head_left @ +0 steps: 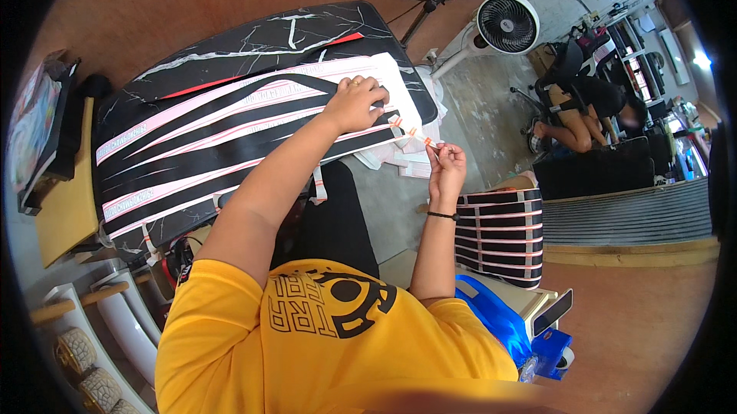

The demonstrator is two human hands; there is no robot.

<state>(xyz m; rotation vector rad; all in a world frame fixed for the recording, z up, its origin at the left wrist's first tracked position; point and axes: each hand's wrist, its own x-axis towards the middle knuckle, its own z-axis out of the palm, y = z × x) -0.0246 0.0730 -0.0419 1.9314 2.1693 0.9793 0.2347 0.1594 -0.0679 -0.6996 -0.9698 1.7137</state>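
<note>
Long black strips (192, 118) with pink-and-white printed borders lie in rows across a black marble-patterned table (230, 41). My left hand (357, 103) rests on the strips' right end, beside a white sheet (398, 91), with its fingers bent down and partly spread. Off the table's right edge, my right hand (447, 168) pinches the end of a narrow white tape with orange marks (414, 134). This tape runs from the strips' corner to my fingertips. Similar short tape tabs (318, 183) hang from the near edge of the strips.
A chair (499, 237) with black, pink-lined strips over it stands at my right, near a blue bag (491, 314) and a phone (553, 312). Two fans (507, 24) stand beyond the table. Another person (583, 110) sits bent over at the far right. Shelving (100, 322) is at lower left.
</note>
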